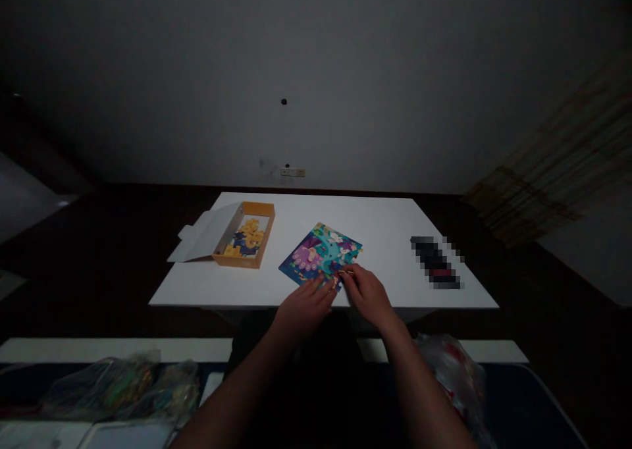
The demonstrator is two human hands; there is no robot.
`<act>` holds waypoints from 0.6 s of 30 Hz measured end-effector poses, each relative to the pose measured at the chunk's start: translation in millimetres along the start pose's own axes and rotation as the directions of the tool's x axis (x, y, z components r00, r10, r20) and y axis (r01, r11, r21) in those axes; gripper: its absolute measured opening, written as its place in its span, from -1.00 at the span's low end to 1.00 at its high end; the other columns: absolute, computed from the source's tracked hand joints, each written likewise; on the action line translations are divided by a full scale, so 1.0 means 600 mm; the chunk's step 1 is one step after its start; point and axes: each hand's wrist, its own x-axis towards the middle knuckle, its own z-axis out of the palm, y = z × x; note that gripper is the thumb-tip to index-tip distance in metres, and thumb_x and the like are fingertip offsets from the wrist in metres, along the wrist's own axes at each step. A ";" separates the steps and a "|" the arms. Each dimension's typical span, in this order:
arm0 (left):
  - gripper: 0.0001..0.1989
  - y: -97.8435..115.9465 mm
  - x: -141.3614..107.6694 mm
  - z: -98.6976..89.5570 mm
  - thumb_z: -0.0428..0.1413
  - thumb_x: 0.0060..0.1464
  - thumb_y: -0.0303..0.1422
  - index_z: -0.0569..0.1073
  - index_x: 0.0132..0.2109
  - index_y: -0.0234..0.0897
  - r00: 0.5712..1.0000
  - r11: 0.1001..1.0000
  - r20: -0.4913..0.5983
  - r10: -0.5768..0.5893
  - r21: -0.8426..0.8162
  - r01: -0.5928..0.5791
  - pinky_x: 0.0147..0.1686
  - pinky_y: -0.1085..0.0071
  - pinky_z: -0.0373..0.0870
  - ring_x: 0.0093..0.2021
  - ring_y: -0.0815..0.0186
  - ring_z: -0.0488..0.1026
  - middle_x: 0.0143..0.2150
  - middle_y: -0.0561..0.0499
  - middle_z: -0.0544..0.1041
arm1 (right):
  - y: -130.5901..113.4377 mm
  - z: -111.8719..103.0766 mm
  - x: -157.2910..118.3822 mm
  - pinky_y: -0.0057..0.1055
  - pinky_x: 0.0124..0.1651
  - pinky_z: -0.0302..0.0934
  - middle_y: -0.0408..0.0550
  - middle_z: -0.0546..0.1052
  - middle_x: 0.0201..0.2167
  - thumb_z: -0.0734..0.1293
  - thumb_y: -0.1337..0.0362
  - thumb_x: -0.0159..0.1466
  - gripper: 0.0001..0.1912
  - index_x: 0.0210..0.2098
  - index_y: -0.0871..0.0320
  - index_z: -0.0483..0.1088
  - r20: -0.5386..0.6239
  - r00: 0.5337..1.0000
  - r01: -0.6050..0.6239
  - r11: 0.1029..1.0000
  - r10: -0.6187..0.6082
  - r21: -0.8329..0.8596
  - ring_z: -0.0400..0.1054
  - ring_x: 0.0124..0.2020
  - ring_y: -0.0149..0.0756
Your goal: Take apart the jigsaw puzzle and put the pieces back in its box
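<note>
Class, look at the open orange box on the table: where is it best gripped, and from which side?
Probably grip the box by its long right wall, coming from the right: that side stands free, while the lid flap spreads leftward. Keep it level; loose puzzle pieces lie inside.

No words, labels, brands, numbers or signs can be read anywhere here.

Across the room a grey wall (375, 87) carries a socket strip (293, 172) low down and a small dark spot (284, 101) above it. A striped, yellowish curtain (528, 166) hangs on the right. Clear plastic bags (123, 383) slump at lower left, another bag (454, 376) at lower right. Something dark (435, 263) lies at the table's (380, 215) right, too pixelated for me to name.
</note>
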 end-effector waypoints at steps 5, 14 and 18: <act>-0.41 -0.011 -0.007 -0.016 0.00 0.48 -0.53 0.55 0.50 -0.07 1.000 0.996 0.007 -0.011 -0.092 0.012 0.54 0.05 0.55 0.53 0.06 0.53 0.52 -0.16 0.58 | -0.043 0.019 0.050 -0.01 -0.03 0.52 0.12 0.73 -0.15 0.30 0.22 0.63 -0.73 -0.02 -0.06 0.69 -0.052 0.992 0.120 0.993 -0.119 0.019 0.64 -0.10 0.09; -0.56 -0.109 -0.094 -0.129 -0.09 0.56 -0.38 0.67 0.23 -0.16 0.860 0.928 -0.362 -0.360 -0.048 0.368 0.22 -0.01 0.70 0.15 -0.01 0.74 0.11 -0.25 0.77 | -0.213 0.118 0.244 -0.08 0.17 0.58 0.18 0.78 0.14 0.35 0.28 0.58 -0.65 0.26 0.08 0.68 0.009 0.973 0.219 0.935 -0.230 0.278 0.70 0.10 0.02; -0.61 -0.172 -0.100 -0.176 -0.04 0.53 -0.36 0.65 0.23 -0.23 0.701 0.822 -0.497 -0.511 -0.044 0.567 0.28 -0.02 0.61 0.22 -0.02 0.69 0.17 -0.25 0.75 | -0.293 0.073 0.240 0.00 0.24 0.54 0.27 0.73 0.19 0.35 0.22 0.62 -0.66 0.27 0.18 0.63 0.033 0.935 0.344 0.923 -0.354 0.171 0.64 0.19 0.10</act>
